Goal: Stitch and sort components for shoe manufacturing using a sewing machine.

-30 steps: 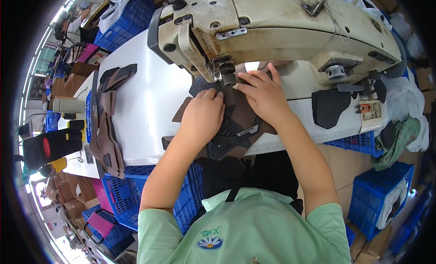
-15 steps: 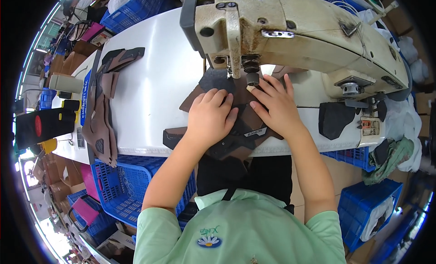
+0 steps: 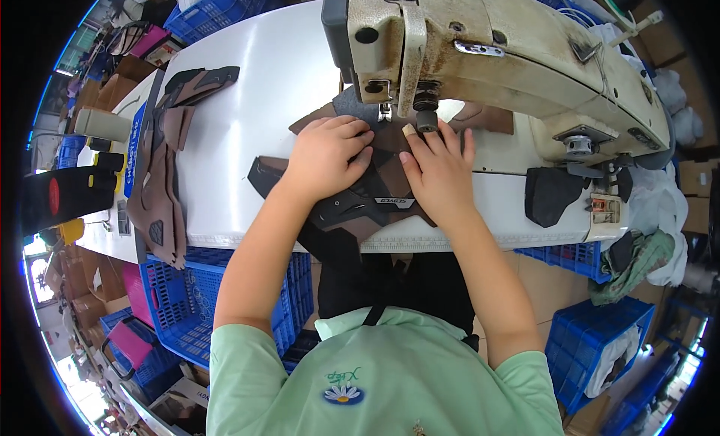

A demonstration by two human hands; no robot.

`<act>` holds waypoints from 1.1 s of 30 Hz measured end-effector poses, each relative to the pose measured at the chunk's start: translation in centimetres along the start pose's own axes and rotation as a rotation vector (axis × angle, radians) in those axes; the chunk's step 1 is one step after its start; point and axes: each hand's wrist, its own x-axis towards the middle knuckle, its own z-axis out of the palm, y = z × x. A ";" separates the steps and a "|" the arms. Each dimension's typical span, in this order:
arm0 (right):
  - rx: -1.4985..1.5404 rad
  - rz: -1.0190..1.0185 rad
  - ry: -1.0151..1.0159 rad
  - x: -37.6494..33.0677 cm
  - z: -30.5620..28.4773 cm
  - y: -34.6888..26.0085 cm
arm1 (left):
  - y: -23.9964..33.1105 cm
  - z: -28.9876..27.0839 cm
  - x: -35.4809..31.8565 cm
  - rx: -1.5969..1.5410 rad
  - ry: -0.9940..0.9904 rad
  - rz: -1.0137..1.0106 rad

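- Biggest thing here is the white table (image 3: 255, 128), running across the whole upper half of the view, with a ruler-like strip along its near edge.
- On top of it sits a beat-up cream sewing machine (image 3: 517, 53), paint worn and stained, its head hanging over the middle of the table.
- Blue plastic crates: one (image 3: 187, 308) under the table on the left, another (image 3: 600, 346) low on the right with some white cloth in it.
- Along the left end of the table there's a stack of brown and dark cut pieces (image 3: 161, 173), well apart from the hands.
- The workpiece is a dark brown and black shoe upper (image 3: 360, 200), lying flat on the table right in front of the machine, far edge tucked under the needle area, near edge reaching almost to the table's edge.
- A loose black piece (image 3: 551, 196) lies on the table to the right, below the machine's body.
- Left hand (image 3: 330, 155) is palm down on the shoe upper, fingers curled in close together, pressing the material flat just left of the needle.
- Right hand (image 3: 439, 170) is also flat on the shoe upper, fingers stretched forward and slightly fanned, tips right beside the presser foot (image 3: 385, 113). Neither hand is gripping anything, just pressing down.
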 end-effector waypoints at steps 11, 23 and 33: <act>-0.011 0.067 0.043 0.3 1.1 -1.5 | -2.6 -0.5 1.1 -0.046 -0.029 0.099; -0.002 0.096 0.083 0.6 1.5 -1.9 | -3.0 -0.8 2.0 -0.040 -0.050 0.131; -0.005 0.123 0.006 1.3 0.4 -2.1 | -1.4 -0.9 1.6 0.015 -0.074 -0.005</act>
